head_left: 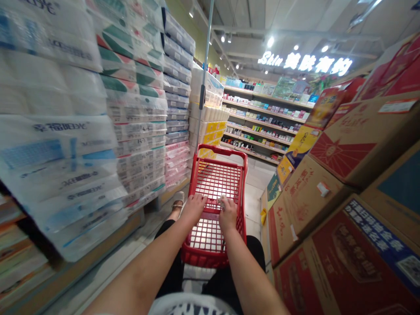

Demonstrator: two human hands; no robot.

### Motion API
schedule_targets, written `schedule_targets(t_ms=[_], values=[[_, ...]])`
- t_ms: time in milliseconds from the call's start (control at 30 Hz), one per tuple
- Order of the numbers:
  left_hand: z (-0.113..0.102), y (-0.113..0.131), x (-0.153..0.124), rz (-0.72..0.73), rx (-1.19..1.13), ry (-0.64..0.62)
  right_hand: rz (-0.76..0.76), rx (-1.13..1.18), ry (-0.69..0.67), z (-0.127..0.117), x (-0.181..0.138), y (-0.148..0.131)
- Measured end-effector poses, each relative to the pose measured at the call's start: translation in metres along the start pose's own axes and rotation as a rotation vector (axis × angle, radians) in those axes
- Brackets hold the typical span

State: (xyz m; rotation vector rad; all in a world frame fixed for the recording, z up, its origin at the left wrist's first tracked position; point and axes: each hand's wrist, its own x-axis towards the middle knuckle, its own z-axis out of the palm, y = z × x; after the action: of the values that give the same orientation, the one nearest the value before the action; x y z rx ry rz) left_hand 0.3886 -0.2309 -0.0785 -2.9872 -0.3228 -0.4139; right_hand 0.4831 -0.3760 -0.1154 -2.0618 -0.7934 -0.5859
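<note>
The aisle floor point(254, 194) is a narrow strip, walled on the left by stacked tissue-paper packs point(138, 131) and on the right by tilted cardboard boxes point(328, 188) that crowd in just beside the red shopping cart point(216, 183). The cart fills most of the gap, with the left hand point(194, 206) and right hand point(228, 213) gripping its near rim, so only thin free lanes remain on either side. Far ahead the floor widens before stocked shelves point(262, 131), and a grey pole point(205, 65) rises near the cart's far left corner.
</note>
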Motion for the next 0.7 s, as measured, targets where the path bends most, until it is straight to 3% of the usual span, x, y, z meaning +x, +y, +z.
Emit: schedule_targets(t_ms=[67, 233, 400, 567, 700], values=[[-0.0004, 0.0004, -0.0001, -0.002, 0.0, 0.006, -0.059, 0.019, -0.062, 0.0004, -0.0004, 0.0], [-0.0017, 0.0013, -0.0011, 0.001, 0.007, 0.011, 0.117, -0.022, 0.134, 0.0024, 0.0005, 0.0023], [-0.004, 0.0019, -0.0022, -0.004, 0.028, 0.003, -0.124, 0.068, -0.068, 0.0049, -0.0017, 0.0019], [-0.0053, 0.002, -0.0025, 0.002, 0.017, -0.001, 0.06, -0.015, 0.086, 0.0033, 0.0, 0.003], [-0.0046, 0.0018, -0.002, -0.003, 0.006, -0.002, -0.116, 0.024, -0.108, 0.0029, -0.0008, 0.0013]])
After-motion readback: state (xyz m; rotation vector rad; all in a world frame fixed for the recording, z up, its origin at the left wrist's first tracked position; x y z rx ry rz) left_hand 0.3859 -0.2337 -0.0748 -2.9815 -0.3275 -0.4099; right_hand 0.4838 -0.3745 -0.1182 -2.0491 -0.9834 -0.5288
